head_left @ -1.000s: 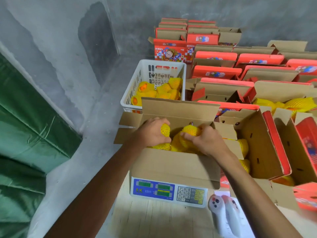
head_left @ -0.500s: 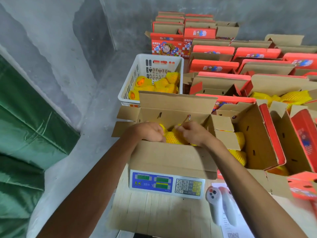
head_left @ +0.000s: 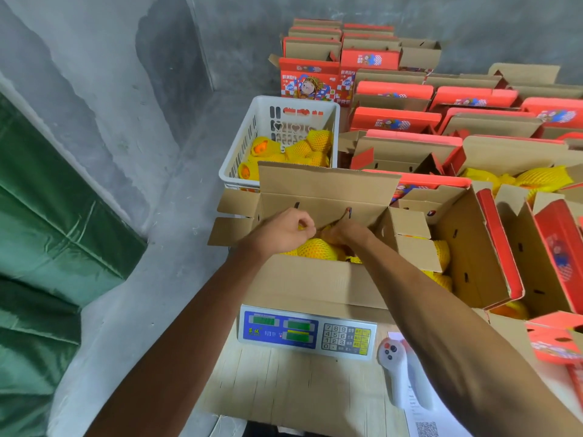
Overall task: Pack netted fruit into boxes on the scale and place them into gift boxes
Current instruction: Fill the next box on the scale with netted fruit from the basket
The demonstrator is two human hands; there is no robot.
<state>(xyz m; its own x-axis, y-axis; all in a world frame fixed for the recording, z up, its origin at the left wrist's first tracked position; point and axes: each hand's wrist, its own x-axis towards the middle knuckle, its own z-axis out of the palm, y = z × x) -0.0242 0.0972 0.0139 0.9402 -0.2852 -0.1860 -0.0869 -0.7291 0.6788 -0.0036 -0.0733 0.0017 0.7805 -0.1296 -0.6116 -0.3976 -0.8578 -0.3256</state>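
Observation:
An open cardboard box (head_left: 315, 279) stands on a blue-and-white scale (head_left: 307, 332). Inside it lie fruits in yellow foam netting (head_left: 315, 249). Both my hands are down in the box, close together over the fruit. My left hand (head_left: 280, 233) is curled, pinching a bit of yellow netting between its fingers. My right hand (head_left: 345, 232) is closed on the netted fruit near the box's far wall; its fingers are mostly hidden. A white plastic crate (head_left: 239, 152) behind the box holds more netted fruit (head_left: 303, 149).
Red gift boxes (head_left: 394, 118) stand in rows at the back and right, several open; the nearest (head_left: 473, 253) holds netted fruit. A white handheld device (head_left: 399, 370) lies on the wooden table beside the scale. Concrete wall and green tarp (head_left: 47, 247) at left.
My hands have lowered the netted fruit from above the rim down into the box and moved closer together. The view has shifted slightly.

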